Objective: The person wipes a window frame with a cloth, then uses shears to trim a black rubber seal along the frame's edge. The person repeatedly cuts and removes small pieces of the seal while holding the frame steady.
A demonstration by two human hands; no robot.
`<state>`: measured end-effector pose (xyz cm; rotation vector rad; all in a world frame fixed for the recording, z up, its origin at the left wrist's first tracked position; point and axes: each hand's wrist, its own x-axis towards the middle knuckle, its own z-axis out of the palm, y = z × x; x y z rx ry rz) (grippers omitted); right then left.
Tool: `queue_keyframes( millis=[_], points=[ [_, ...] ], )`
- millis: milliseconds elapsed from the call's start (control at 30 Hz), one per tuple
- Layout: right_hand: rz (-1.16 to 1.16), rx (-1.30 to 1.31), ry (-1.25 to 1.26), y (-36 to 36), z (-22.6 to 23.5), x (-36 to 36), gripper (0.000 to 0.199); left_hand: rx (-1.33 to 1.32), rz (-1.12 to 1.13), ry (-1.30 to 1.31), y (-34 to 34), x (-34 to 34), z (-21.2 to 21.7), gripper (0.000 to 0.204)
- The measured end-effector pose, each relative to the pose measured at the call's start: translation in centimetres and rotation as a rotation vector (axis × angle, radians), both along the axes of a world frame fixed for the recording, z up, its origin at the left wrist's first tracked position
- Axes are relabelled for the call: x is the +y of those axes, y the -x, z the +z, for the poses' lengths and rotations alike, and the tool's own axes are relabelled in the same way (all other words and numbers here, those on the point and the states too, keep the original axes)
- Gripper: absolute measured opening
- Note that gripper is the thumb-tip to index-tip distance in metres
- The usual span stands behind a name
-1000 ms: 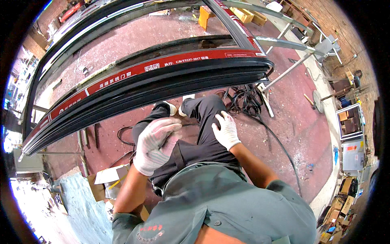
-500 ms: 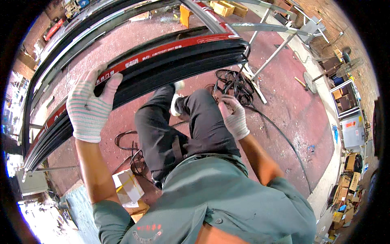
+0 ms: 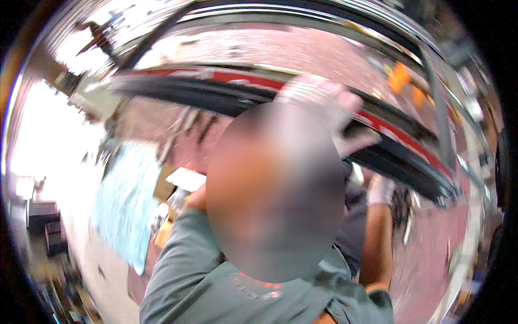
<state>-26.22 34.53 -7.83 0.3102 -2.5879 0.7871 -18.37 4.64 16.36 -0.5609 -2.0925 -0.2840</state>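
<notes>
A long black metal frame (image 3: 178,92) with a red printed strip along its rail runs across in front of me. My left hand (image 3: 324,105), in a striped knit glove, lies across this rail. Its fingers reach over the far side and the thumb rests on the near side, gripping the rail between them. Below the rail's right part is my right hand (image 3: 381,190), also gloved and apart from the frame. Motion smears its fingers, and the rail partly covers them. A round blurred patch hides my left forearm and part of the left hand.
Dark cables (image 3: 400,208) lie on the red floor beyond my right hand. Orange pieces (image 3: 399,78) stand past the frame at the far right. To the left are a light blue sheet (image 3: 121,200) and a white paper or card (image 3: 186,179) beside cardboard.
The view has swung to the left, shifting the frame and both hands rightward in the picture. My left hand remains on the rail; my right hand now shows below it, partly covered.
</notes>
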Motion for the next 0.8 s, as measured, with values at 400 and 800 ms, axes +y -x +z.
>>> queue_keyframes(
  millis=[400, 800],
  points=[
    [0.074, -0.094, 0.481, 1.4, -5.6, 4.1, 0.020, -0.126, 0.038, 0.022, -0.1, -0.9, 0.2, 0.061],
    [0.100, -0.574, 1.174, -12.4, -7.8, 8.9, 0.013, -0.129, 0.058, 0.119, 0.6, 1.5, 0.1, 0.042]
  ],
)
